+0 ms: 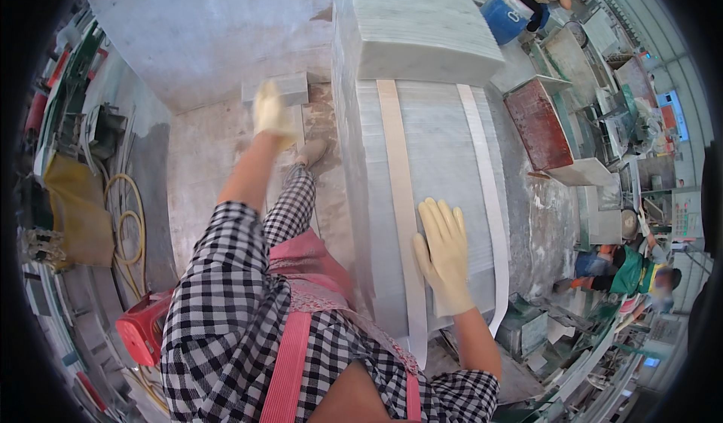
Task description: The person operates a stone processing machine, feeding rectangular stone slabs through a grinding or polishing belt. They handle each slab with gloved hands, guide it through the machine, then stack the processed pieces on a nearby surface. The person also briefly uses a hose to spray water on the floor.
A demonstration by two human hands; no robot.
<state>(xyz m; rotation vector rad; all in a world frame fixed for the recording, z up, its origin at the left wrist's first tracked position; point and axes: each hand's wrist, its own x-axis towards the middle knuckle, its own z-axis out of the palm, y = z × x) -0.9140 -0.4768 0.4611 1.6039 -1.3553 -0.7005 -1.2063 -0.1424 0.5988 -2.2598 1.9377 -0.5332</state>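
Yellow hose [138, 227] coiled at far left, red plastic item [143, 331] below it. Left hand [273, 114], cream-gloved, is raised near a small grey block [295, 88]; motion-blurred, can't tell whether anything is pinched or touched. Grey-white stone slab [444, 144] is positioned right of the body, crossed lengthwise by a beige strap [397, 159] and a white strap [482, 174]. Right hand [444, 253], same glove, is laid over the slab, fingers extended, thumb spread over the beige strap. Blue drum [504, 18] seen upper right; green-clad co-worker [629, 272] seen far right.
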